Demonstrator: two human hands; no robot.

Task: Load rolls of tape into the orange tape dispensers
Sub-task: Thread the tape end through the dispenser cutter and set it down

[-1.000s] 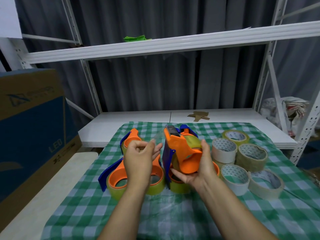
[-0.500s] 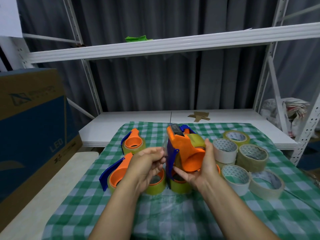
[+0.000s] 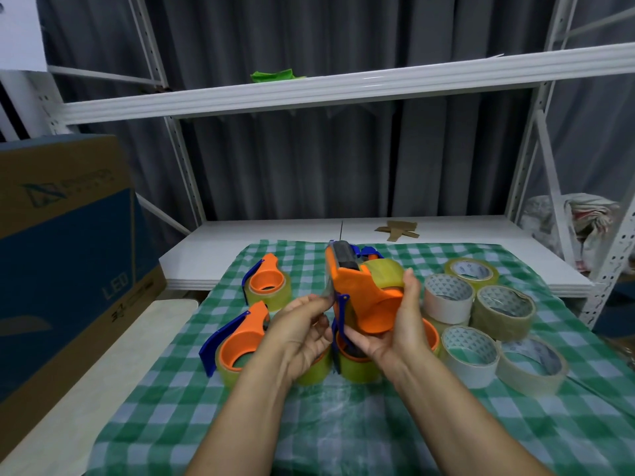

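My right hand (image 3: 395, 333) grips an orange tape dispenser (image 3: 360, 297) with a yellowish tape roll in it, held upright above the green checked cloth (image 3: 343, 424). My left hand (image 3: 299, 334) pinches the clear tape end at the dispenser's left edge, by its blue blade piece. Two loaded orange dispensers lie at the left, one far (image 3: 266, 285) and one near (image 3: 237, 345). Two more loaded ones sit partly hidden under my hands. Several loose tape rolls (image 3: 446, 300) lie in a group at the right.
A large cardboard box (image 3: 65, 242) stands at the left beside a pale board (image 3: 86, 372). White metal shelving (image 3: 343, 87) spans overhead, with a post at the right (image 3: 611, 262). Cardboard scraps (image 3: 397, 230) lie on the white shelf board behind the cloth.
My left hand has dropped from in front of the far-left dispenser and moved right to the held dispenser's left edge, pinching the tape end. The right hand has tilted the dispenser slightly.
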